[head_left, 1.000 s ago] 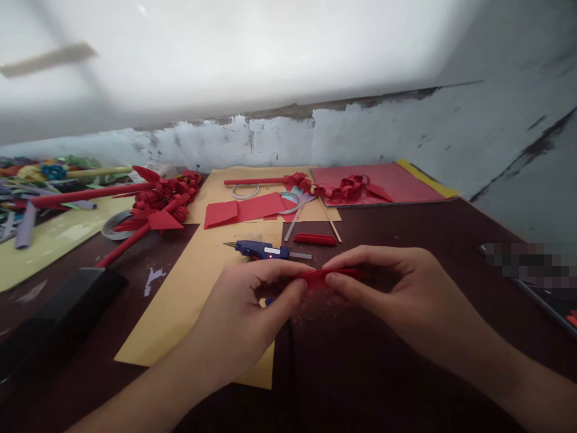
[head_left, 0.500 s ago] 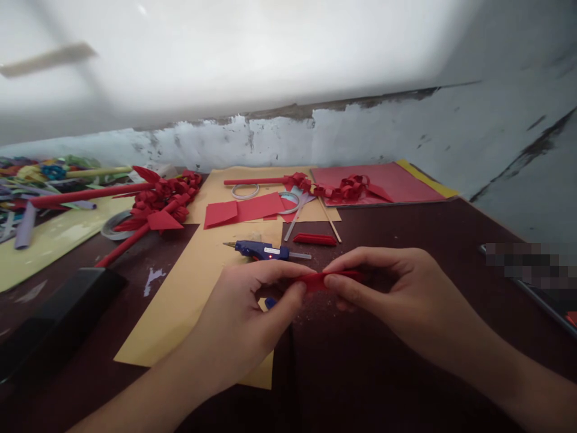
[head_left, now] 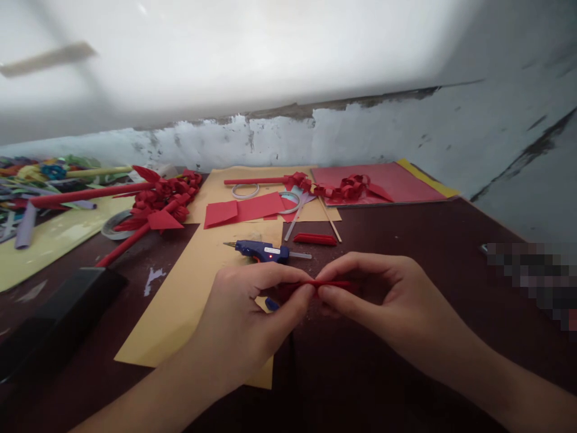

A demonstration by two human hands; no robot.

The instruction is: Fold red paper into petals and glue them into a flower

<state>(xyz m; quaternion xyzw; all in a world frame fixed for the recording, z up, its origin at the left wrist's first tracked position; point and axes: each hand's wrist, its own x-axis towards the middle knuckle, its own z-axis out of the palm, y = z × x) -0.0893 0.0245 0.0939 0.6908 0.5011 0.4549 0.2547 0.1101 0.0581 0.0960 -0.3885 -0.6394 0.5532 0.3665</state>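
Between my fingertips is a narrow red paper strip [head_left: 336, 284], seemingly folded and mostly covered by the fingers. My left hand [head_left: 259, 316] pinches it with thumb and forefinger, and my right hand [head_left: 376, 294] pinches it close alongside. The two sets of fingertips almost meet. Just beyond them a blue glue gun [head_left: 261, 251] lies on its side, its small red light on and a clear glue stick [head_left: 300, 256] poking from the back. A folded red paper piece [head_left: 314, 239] rests on the table past my right fingertips.
Red paper flowers [head_left: 164, 198] on red stems lie at left, beside a black box-like object [head_left: 63, 319]. Yellow-tan paper [head_left: 180, 313] spreads under the glue gun. Tape rings [head_left: 246, 191], red paper cards [head_left: 259, 208] and a red paper chain [head_left: 351, 189] lie farther back, near the wall.
Both hands have shifted slightly, the right one down and left, and their fingertips are closer together. The red strip now shows less between them.
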